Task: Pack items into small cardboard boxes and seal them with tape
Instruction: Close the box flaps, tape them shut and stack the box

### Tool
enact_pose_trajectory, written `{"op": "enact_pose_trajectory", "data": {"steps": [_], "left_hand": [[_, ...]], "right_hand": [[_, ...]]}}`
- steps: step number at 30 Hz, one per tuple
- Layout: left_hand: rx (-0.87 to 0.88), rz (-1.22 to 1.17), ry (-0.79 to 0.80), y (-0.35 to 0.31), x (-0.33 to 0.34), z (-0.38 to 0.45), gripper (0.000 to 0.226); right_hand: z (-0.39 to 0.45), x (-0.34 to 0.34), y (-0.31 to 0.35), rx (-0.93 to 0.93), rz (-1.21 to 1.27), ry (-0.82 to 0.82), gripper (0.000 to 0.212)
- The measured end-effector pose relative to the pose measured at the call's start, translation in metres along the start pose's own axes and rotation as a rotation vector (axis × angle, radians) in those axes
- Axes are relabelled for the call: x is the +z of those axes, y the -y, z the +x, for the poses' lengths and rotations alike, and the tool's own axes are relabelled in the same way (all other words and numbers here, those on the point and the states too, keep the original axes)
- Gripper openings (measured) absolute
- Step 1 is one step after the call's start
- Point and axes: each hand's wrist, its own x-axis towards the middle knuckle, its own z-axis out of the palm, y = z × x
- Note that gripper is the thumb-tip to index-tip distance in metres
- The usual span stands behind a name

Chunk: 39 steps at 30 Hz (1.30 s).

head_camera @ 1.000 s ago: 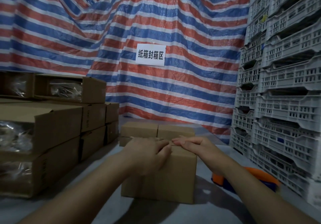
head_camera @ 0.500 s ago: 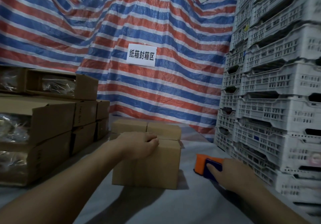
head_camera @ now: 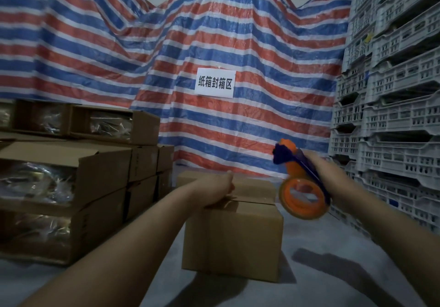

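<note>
The right hand [head_camera: 333, 178] has left the box top, picked the tape dispenser [head_camera: 301, 185] up off the grey surface [head_camera: 321, 283] at the right, and now holds it in the air just right of the box [head_camera: 233, 240]. A second ago both hands were pressing the flaps down together; half a second ago the right hand was just reaching the dispenser where it lay. That reads as the flaps being closed and the sealing step about to start, with no tape laid on the seam yet.

The right hand's grip is wrapped around the dispenser's handle. The left hand [head_camera: 214, 193] rests on the near left part of the box top, fingers curled over the flap edge, keeping the flaps flat (whether it pinches the edge or only presses is hard to tell).

The box sits in the middle of the surface, near the person, with other small boxes [head_camera: 252, 187] touching it at the far side. Its long axis runs left to right, and the flap seam runs the same way across the top.

The dispenser is tilted: its orange roll hangs low and near, its dark blue cutter end points up and far-left, so it must turn over before the tape meets the cardboard.
</note>
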Motion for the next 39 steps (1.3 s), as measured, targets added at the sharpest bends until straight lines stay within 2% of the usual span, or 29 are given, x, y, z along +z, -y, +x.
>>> {"op": "enact_pose_trajectory", "data": {"steps": [3,6,9,11,14,18,28,32,35,39], "left_hand": [[-0.132,-0.271,-0.082,-0.002,-0.006,0.002,0.042],[-0.179,-0.471,-0.031,-0.001,-0.013,0.005,0.067],[-0.188,-0.627,-0.011,0.002,-0.022,0.004,0.075],[-0.196,-0.69,0.003,0.004,-0.027,0.003,0.069],[-0.19,-0.752,0.011,0.004,-0.032,0.0,0.044],[-0.186,-0.777,0.054,0.004,-0.034,0.002,0.034],[-0.214,-0.782,-0.048,0.004,-0.029,0.005,0.02],[-0.256,-0.72,-0.133,0.004,-0.024,0.005,0.023],[-0.272,-0.671,-0.199,0.005,-0.021,0.006,0.021],[-0.324,-0.705,-0.286,0.013,-0.02,0.011,0.024]], "right_hand": [[0.011,0.035,0.037,-0.054,-0.032,0.192,0.053],[0.015,0.057,0.061,-0.105,-0.203,0.339,0.051],[0.019,0.068,0.068,-0.102,-0.314,0.455,0.047],[0.022,0.073,0.067,-0.105,-0.352,0.471,0.045],[0.024,0.075,0.065,-0.087,-0.356,0.457,0.048],[0.024,0.075,0.063,-0.071,-0.347,0.433,0.051],[0.023,0.084,0.069,-0.094,-0.385,0.437,0.046],[0.022,0.084,0.073,-0.089,-0.401,0.47,0.046],[0.022,0.082,0.082,-0.113,-0.513,0.531,0.049],[0.025,0.079,0.084,-0.108,-0.584,0.564,0.052]]}}
